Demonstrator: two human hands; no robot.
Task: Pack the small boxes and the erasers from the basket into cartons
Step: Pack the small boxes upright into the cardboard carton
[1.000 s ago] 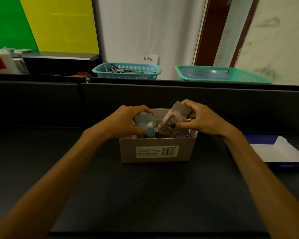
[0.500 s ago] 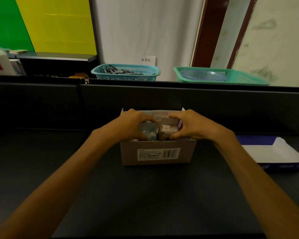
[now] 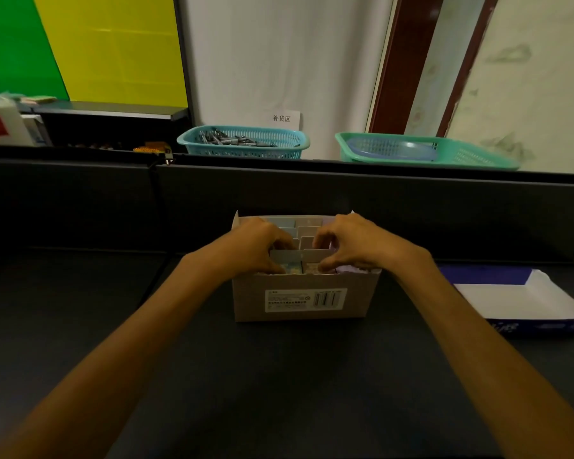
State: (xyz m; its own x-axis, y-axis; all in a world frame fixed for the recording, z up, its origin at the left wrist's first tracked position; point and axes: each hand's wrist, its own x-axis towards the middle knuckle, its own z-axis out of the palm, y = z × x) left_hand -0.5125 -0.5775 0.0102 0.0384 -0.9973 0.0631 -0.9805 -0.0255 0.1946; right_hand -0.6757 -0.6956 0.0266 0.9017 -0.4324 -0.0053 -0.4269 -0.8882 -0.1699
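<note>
Two small boxes are being seated in the front row of an open carton [image 3: 300,303] standing on a dark table [image 3: 279,376]. The blue box [image 3: 287,264] is pinched by the left hand [image 3: 256,248], the pale box [image 3: 315,262] by the right hand [image 3: 348,245], fingers curled narrowly round each. Rows of upright boxes fill the carton behind. Next, a gentle downward press and release seem needed.
</note>
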